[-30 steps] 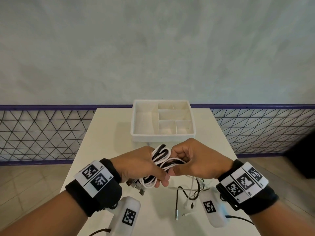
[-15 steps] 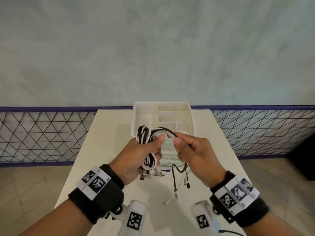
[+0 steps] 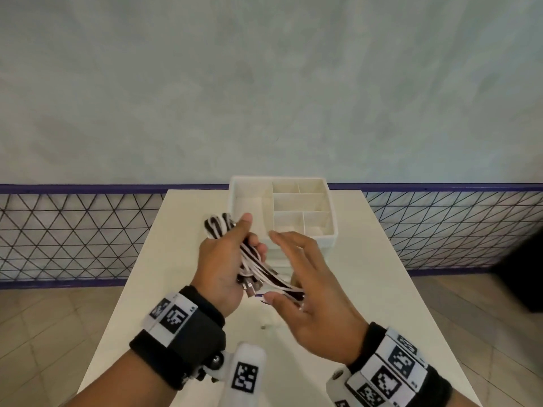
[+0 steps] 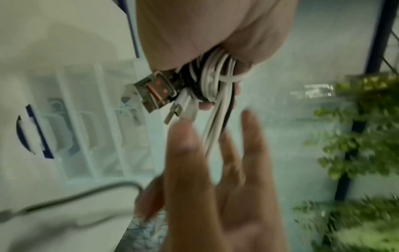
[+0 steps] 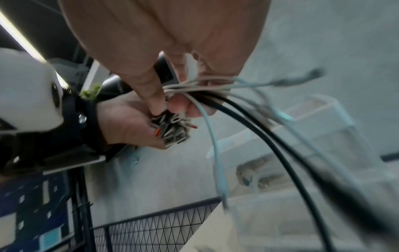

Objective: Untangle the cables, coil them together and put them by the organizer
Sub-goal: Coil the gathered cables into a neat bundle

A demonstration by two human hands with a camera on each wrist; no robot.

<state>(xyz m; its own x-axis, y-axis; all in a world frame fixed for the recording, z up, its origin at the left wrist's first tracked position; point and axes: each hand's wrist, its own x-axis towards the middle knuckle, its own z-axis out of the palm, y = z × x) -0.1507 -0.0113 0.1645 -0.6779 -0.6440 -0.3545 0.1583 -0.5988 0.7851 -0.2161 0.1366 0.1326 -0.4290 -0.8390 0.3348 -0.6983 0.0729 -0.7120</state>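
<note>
Since 0.5 s earlier, your right hand (image 3: 316,292) let go of its pinch and spread its fingers beside the cables (image 3: 255,267), and the bundle tilted downward. Your left hand (image 3: 224,267) gripped the black and white coil in a fist, plugs (image 4: 158,91) poking out below the palm. Loose ends ran across your right hand's straightened fingers. You held all of it above the tabletop (image 3: 182,254), just in front of the white organizer (image 3: 323,240).
</note>
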